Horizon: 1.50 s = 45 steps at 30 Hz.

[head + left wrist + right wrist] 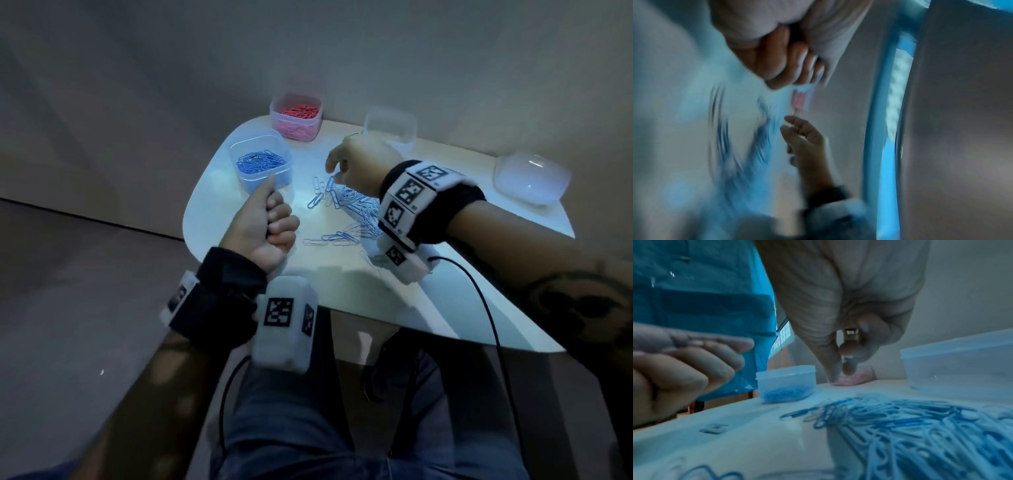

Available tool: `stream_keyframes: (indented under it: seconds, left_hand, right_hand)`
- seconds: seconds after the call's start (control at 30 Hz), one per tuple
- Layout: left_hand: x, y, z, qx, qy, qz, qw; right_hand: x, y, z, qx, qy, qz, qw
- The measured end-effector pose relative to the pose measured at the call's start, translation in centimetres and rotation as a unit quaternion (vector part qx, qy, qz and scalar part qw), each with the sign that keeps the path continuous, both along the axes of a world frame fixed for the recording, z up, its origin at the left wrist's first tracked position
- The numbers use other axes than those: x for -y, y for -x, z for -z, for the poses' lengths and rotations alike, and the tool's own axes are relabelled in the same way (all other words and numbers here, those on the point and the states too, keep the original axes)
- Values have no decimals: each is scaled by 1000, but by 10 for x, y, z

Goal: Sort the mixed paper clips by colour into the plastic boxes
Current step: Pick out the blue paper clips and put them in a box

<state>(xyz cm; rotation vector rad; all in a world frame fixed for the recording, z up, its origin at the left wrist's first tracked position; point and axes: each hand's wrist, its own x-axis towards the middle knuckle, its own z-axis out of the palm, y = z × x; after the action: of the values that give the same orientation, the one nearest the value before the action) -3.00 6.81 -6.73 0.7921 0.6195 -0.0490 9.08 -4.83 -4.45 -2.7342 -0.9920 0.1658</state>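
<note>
- Four plastic boxes (389,128) stand on the surface (342,281); loose paper clips (346,209) lie centrally. Left hand (265,229) fisted, contents not discernible.
- Left wrist: blurred.
- Right wrist: right hand (851,313), fingers (847,368) narrowed, tips above the clips.

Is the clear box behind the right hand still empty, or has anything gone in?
Empty, as far as visible. The clear box shows no clips through its walls, unlike the blue box and pink box, which hold clips.

No words, numbers or brands can be read; only black-and-white square code markers (279,311) stand on the white wrist-worn camera blocks (407,205).
</note>
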Motion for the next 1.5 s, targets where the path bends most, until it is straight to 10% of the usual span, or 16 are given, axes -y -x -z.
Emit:
stream_keyframes:
  seconds: [0.07, 0.17, 0.23, 0.33, 0.6, 0.83, 1.07, 1.27, 1.5]
  left_hand:
    - [-2, -9, -8, -15, -248, 83, 965]
    - [2, -24, -16, -6, -573, 219, 789]
    - [8, -36, -13, -47, -693, 292, 658]
    - [17, -48, -6, -113, -761, 341, 540]
    - [20, -61, -16, -132, -790, 393, 452]
    - [-3, -47, -15, -126, -679, 359, 628]
    - [-15, -20, -19, -40, -204, 171, 963]
    - [5, -8, 1, 21, 21, 22, 999]
    - [33, -17, 8, 66, 137, -9, 988]
  right_hand:
    - [-6, -5, 1, 3, 45, -42, 998]
    - [-11, -9, 1, 1, 92, -74, 993]
    - [-14, -11, 2, -14, 109, -71, 991]
    - [-14, -11, -1, -54, 123, -67, 989]
    - [1, 4, -12, -134, 49, 24, 989]
    - [-11, 28, 8, -75, 51, 118, 989]
    - [-16, 25, 4, -130, 85, 127, 980]
    - [23, 18, -4, -248, -21, 127, 960]
    - [66, 41, -14, -525, -333, 146, 769]
